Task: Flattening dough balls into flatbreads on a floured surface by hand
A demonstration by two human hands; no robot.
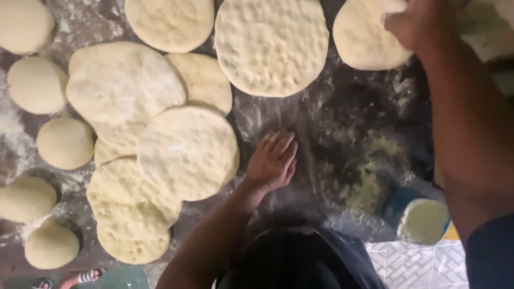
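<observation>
Left hand (273, 159) lay flat, palm down, fingers together and extended, on the dark floured work surface (348, 112); it held nothing. Just beside it, on its left, sat a dimpled dough round (187, 152), topmost of an overlapping pile of flattened rounds. Right hand (420, 21) reached to the upper edge of view, fingers curled over the rim of a smooth dough disc (364, 37); could not tell whether it actually gripped it. Between the two hands lay a large pitted dough round (271, 45). Smaller dough balls (64, 143) stood along the far left. A flour-filled blue bowl (423, 220) sat near the right forearm.
</observation>
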